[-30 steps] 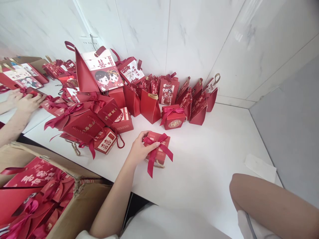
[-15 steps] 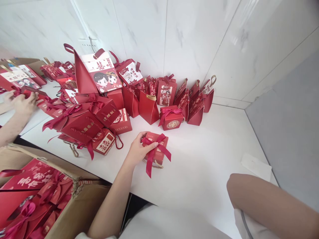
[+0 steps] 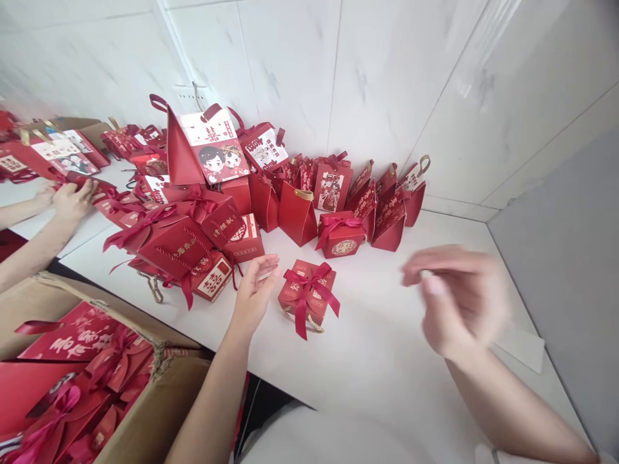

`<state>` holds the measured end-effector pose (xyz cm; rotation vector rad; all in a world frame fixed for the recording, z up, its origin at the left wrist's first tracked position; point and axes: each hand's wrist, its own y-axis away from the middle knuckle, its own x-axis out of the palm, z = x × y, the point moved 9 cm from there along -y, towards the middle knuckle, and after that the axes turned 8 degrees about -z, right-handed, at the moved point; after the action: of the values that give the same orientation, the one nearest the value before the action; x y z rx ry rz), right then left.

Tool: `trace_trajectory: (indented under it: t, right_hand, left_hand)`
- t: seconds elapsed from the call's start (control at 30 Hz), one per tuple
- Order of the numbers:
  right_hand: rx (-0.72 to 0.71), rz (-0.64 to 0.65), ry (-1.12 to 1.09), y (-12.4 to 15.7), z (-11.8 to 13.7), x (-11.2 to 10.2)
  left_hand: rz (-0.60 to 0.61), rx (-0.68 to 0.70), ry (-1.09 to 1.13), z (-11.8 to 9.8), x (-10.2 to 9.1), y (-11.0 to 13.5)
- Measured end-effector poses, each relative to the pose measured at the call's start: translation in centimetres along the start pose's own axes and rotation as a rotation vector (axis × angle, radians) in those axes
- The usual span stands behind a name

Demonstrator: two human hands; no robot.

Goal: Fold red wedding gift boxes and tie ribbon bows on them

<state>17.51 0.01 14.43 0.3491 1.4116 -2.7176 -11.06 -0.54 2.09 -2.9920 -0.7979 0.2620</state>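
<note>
A small red gift box with a ribbon bow (image 3: 308,298) sits on the white table (image 3: 387,348). My left hand (image 3: 255,291) hovers just left of it, fingers stretched out and apart, touching nothing. My right hand (image 3: 457,299) is raised in the air to the right of the box, smeared by motion, its fingers loosely curled with nothing visible in them. Behind the box stands a pile of red gift boxes and bags (image 3: 193,225) and a row of red paper bags (image 3: 367,200) along the wall.
A cardboard carton (image 3: 145,412) full of red boxes stands at the lower left. Another person's hands (image 3: 68,200) handle a red box at the far left. A white paper (image 3: 525,348) lies near the table's right edge, by a grey panel (image 3: 570,270).
My left hand has let go of the ribbon box and pulled back to its left. My right arm has lifted from the lower right and the hand now shows, in motion.
</note>
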Motion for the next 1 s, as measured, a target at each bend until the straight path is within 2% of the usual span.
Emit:
trace_trajectory:
  t: [0.07,0.13,0.17,0.23,0.33,0.43,0.53,0.63,0.7,0.8,1.0]
  right_hand:
    - [0.224,0.243,0.020,1.5,-1.6,3.4]
    - [0.413,0.583,-0.007,4.7,-2.4,7.4]
    - [0.480,0.708,-0.038,6.3,-2.5,8.8]
    - [0.619,0.889,-0.105,9.1,-2.6,10.7]
    - [0.748,1.055,-0.141,11.4,-3.3,11.4]
    - [0.742,1.048,-0.024,10.5,-4.8,9.9]
    - [0.715,0.990,0.300,8.2,-6.9,6.6]
    - [0.660,0.903,0.523,5.5,-7.8,3.3]
    - [0.621,0.849,0.549,4.3,-7.8,2.4]
    - [0.572,0.809,0.520,3.7,-7.8,3.2]
    - [0.499,0.773,0.372,5.2,-7.3,7.9]
  left_hand:
    - [0.014,0.062,-0.054,-1.1,-0.3,0.3]
    - [0.048,0.134,-0.126,-2.2,0.0,0.4]
    - [0.076,0.172,-0.168,-2.7,0.4,0.3]
    - [0.162,0.232,-0.249,-3.1,1.8,-0.2]
    - [0.312,0.260,-0.271,-2.5,4.1,-1.1]
    - [0.392,0.187,-0.139,-1.1,5.3,-1.9]
    - [0.394,0.066,-0.001,0.4,5.1,-2.0]
    - [0.309,-0.005,0.089,1.1,3.9,-1.8]
    - [0.219,-0.014,0.119,1.1,3.1,-1.7]
    - [0.152,-0.037,0.107,1.2,2.9,-1.3]
    - [0.189,-0.166,0.147,2.9,4.7,0.5]
